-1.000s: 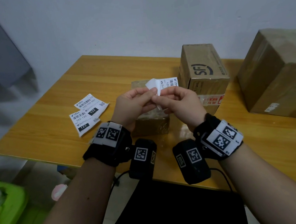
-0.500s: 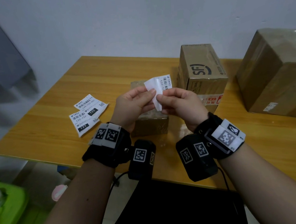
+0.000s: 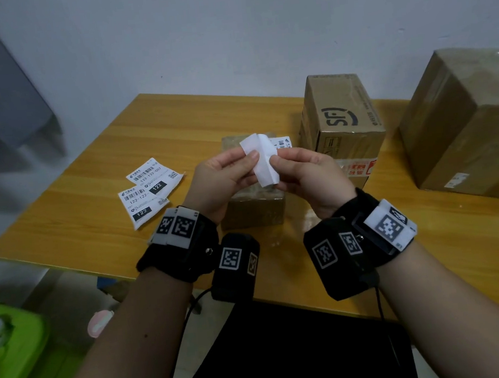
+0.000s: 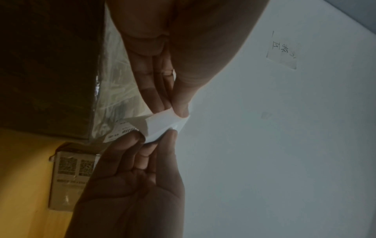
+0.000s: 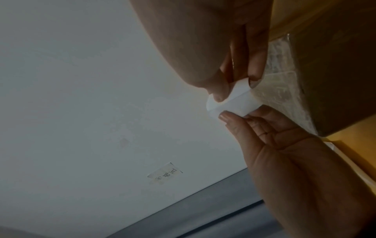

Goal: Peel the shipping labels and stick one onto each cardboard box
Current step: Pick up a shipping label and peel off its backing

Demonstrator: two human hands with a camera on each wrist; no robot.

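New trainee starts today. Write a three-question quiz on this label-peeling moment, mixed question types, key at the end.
1. True or false: both the left hand and the right hand pinch the held label.
2. How many spare labels lie on the table?
   A. one  B. two  C. four
3. Fill in: the box printed SF stands between the small box and the ____ box.

Key: 1 true; 2 B; 3 large.

We note bare forearms. Each wrist carries a black fabric wrist strap [image 3: 178, 256] topped by white square-patterned marker tags [image 3: 178, 224]. A black box-shaped camera unit [image 3: 234, 266] bearing similar tags hangs beneath each, trailing thin black cables [image 3: 180, 326]. One silver screw [image 3: 208, 250] shows.
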